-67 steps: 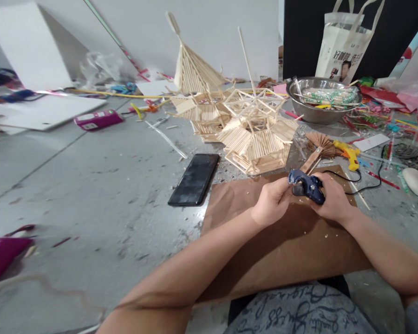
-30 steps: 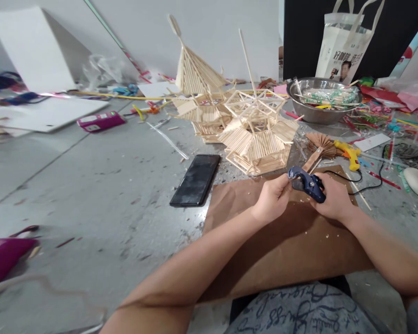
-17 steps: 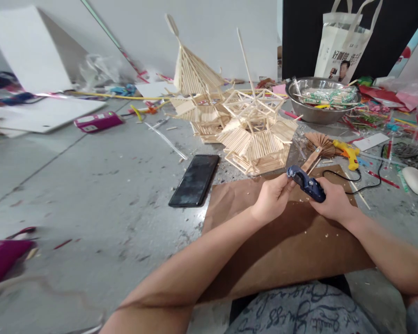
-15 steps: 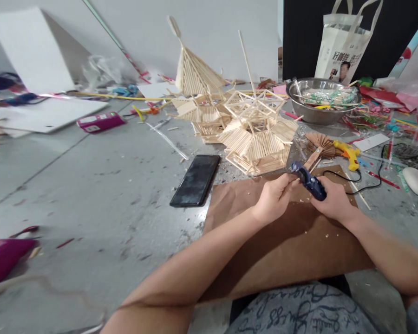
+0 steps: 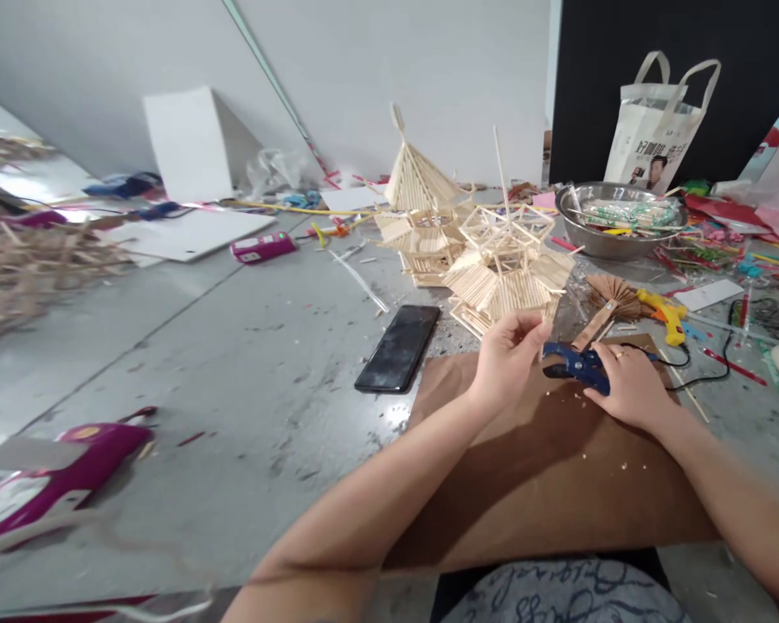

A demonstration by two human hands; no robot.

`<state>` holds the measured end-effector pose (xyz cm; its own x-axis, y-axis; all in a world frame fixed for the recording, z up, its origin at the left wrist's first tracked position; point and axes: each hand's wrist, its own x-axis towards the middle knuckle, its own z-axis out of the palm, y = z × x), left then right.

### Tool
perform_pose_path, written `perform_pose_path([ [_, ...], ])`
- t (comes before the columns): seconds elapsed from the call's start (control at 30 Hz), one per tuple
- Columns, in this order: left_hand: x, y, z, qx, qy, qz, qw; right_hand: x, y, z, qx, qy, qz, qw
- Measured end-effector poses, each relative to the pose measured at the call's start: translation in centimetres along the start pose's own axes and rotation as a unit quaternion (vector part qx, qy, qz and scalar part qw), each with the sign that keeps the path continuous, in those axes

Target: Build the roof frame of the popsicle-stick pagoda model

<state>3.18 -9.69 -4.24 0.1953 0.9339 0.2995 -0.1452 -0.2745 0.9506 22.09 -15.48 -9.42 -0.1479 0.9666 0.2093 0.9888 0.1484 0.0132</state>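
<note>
My left hand (image 5: 507, 356) is closed in a pinch just in front of the stick model; a tiny pale thing shows at its fingertips, too small to name. Low over the brown board (image 5: 525, 493), my right hand (image 5: 633, 381) has its thumb and fingers around a blue hand cutter (image 5: 581, 365), whose jaws point left. The nearer stick model (image 5: 506, 285) has tiered, slatted roofs and one thin upright stick. Behind it to the left stands another stick model (image 5: 421, 186) with a pointed roof. Pale wood chips are scattered on the board.
A black phone (image 5: 398, 349) lies left of the board. To the right are a brown paper fan (image 5: 614, 303), a yellow glue gun (image 5: 668, 313) with its cord, and a metal bowl (image 5: 607, 247) of sticks. Purple devices (image 5: 71, 467) lie on the left.
My left hand has moved up and away from the cutter. My right hand has lowered the cutter toward the board, and its fingers are straighter. The view has swung left.
</note>
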Motion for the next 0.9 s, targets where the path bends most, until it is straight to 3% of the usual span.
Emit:
perform_pose_path([
  [0.17, 0.6, 0.7, -0.3, -0.118, -0.019, -0.072, 0.99, 0.6, 0.2, -0.4, 0.064, 0.069, -0.084, 0.992],
  [0.3, 0.9, 0.8, -0.2, -0.157, -0.019, -0.092, 0.983, 2.8, -1.0, -3.7, 0.135, 0.217, -0.109, 0.961],
  [0.43, 1.4, 1.1, -0.1, -0.176, -0.016, -0.094, 0.98, 5.6, -2.4, -6.4, 0.115, 0.258, -0.141, 0.949],
  [0.53, 2.3, 1.7, -0.8, -0.108, -0.018, -0.056, 0.992, 7.4, -2.5, -7.3, 0.09, 0.266, -0.144, 0.949],
  [0.6, 3.2, 2.3, -1.9, 0.028, 0.013, 0.035, 0.999, 8.7, -2.2, -7.7, 0.075, 0.281, -0.143, 0.946],
  [0.63, 3.7, 2.7, -2.6, 0.12, 0.045, 0.108, 0.986, 9.4, -2.0, -7.9, 0.067, 0.289, -0.142, 0.944],
  [0.67, 4.3, 3.0, -3.3, 0.218, 0.072, 0.185, 0.955, 10.1, -1.8, -8.1, 0.061, 0.297, -0.141, 0.943],
  [0.73, 5.6, 3.7, -4.7, 0.387, 0.084, 0.298, 0.869, 11.6, -1.5, -8.4, 0.051, 0.309, -0.141, 0.939],
  [0.8, 6.9, 4.0, -5.8, 0.474, 0.078, 0.34, 0.809, 13.0, -1.5, -8.6, 0.044, 0.32, -0.146, 0.935],
  [0.9, 8.6, 3.9, -6.7, 0.517, 0.085, 0.342, 0.78, 14.6, -1.8, -8.5, 0.031, 0.336, -0.163, 0.927],
])
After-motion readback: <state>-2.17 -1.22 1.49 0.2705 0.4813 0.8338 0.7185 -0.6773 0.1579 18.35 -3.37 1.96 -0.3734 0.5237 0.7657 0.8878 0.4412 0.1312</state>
